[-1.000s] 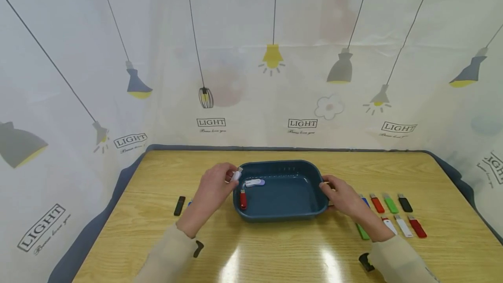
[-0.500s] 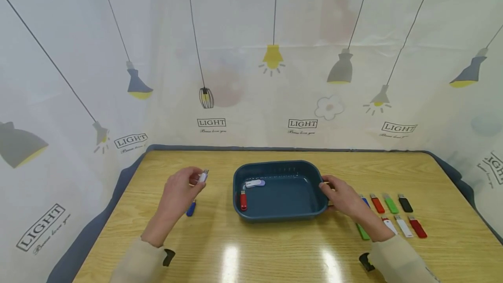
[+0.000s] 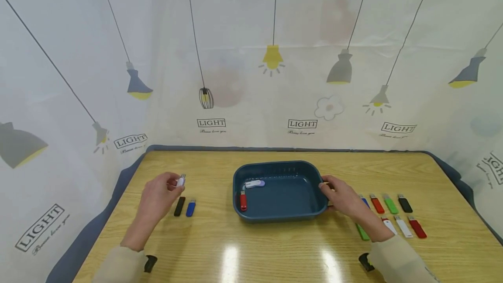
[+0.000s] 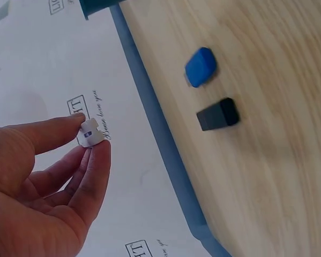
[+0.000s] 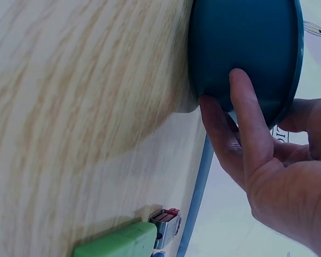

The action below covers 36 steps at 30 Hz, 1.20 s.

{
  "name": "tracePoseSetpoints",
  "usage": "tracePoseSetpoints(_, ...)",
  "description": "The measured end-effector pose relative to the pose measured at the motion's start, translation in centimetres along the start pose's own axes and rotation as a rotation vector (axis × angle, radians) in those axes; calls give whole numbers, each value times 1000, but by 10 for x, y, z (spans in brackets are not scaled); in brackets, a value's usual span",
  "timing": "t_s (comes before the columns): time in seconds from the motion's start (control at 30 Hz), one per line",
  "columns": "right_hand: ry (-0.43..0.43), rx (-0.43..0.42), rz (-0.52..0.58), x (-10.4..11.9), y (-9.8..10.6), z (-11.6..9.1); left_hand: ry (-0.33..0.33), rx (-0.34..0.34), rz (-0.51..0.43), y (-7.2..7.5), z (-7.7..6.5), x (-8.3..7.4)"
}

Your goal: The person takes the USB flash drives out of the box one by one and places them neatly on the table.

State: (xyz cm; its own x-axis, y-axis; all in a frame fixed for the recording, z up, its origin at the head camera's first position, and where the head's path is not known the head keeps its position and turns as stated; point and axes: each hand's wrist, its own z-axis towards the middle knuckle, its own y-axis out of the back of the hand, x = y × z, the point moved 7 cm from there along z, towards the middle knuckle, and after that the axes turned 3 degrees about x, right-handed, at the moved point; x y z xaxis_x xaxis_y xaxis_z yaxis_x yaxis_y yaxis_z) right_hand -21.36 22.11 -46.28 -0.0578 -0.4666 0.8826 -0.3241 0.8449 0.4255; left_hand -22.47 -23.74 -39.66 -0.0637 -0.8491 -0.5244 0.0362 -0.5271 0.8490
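Between thumb and fingertips my left hand point(image 3: 155, 195) pinches a white USB stick point(image 3: 180, 181), its metal plug pointing up, above the left of the table. Just below that hand lie a black USB stick point(image 3: 179, 206) and a blue USB stick point(image 3: 191, 208), side by side. At the table's middle stands a dark blue tray point(image 3: 280, 218). My right hand point(image 3: 343, 198) grips its right end, thumb at the rim and fingers against the outer wall in the right wrist view. Inside the tray, at its left, are a red USB stick point(image 3: 243, 201) and a white and lilac one.
Right of the tray, several USB sticks lie in two rows, among them a black one point(image 3: 405, 203), a dark red one point(image 3: 418, 227) and a green one point(image 5: 117, 242). My right forearm partly covers this group. A printed curtain point(image 3: 251, 134) hangs behind the table point(image 3: 275, 252).
My left hand has carried the white USB stick leftward from the tray's left rim to above the black and blue sticks. The right hand and the tray stay put.
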Motion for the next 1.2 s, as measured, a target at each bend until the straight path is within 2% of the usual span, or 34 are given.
tracePoseSetpoints(0.2, 3, -3, -1, 0, 0, 0, 37, 27, 20, -4, -2, 17)
tracePoseSetpoints(0.47, -1, -11, -1, -2, 1, 1, 54, 31, 64, -10, 0, 36)
tracePoseSetpoints(0.6, -2, -9, 2, -3, 1, 1, 70, 56, 92, -13, 1, 43)
tracePoseSetpoints(0.93, 18, -6, -6, -2, 0, 1, 107, 111, 133, -21, 1, 52)
tracePoseSetpoints(1.2, -22, -24, 8, -2, 0, 1, 99, 123, 140, -24, -1, 55)
